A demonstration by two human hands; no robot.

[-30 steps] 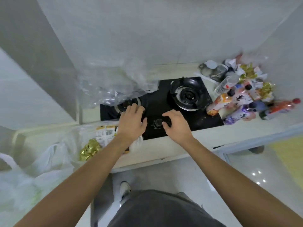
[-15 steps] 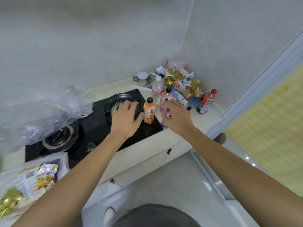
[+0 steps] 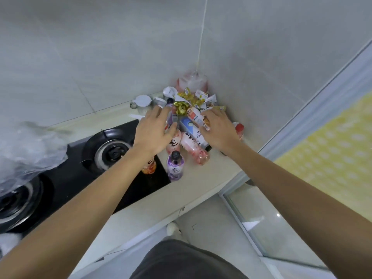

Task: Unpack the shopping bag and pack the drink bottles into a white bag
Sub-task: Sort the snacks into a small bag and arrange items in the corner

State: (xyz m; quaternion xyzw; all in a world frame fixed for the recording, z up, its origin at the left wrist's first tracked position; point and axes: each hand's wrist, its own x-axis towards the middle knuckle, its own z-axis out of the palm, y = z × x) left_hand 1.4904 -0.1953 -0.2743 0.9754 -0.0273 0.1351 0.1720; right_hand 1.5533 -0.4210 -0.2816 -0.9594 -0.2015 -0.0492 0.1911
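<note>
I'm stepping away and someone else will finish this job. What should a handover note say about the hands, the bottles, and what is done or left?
Left hand: open, spread over the bottles in the pile in the counter corner; no grip seen.
Right hand: open, resting on the pile's right side; no grip seen.
Bottles: purple bottle and orange bottle stand at the hob edge; pink bottle lies on its side; the rest are mixed with snack packets.
Done: goods are out on the counter.
Left: pack all bottles; no white bag is in view.
</note>
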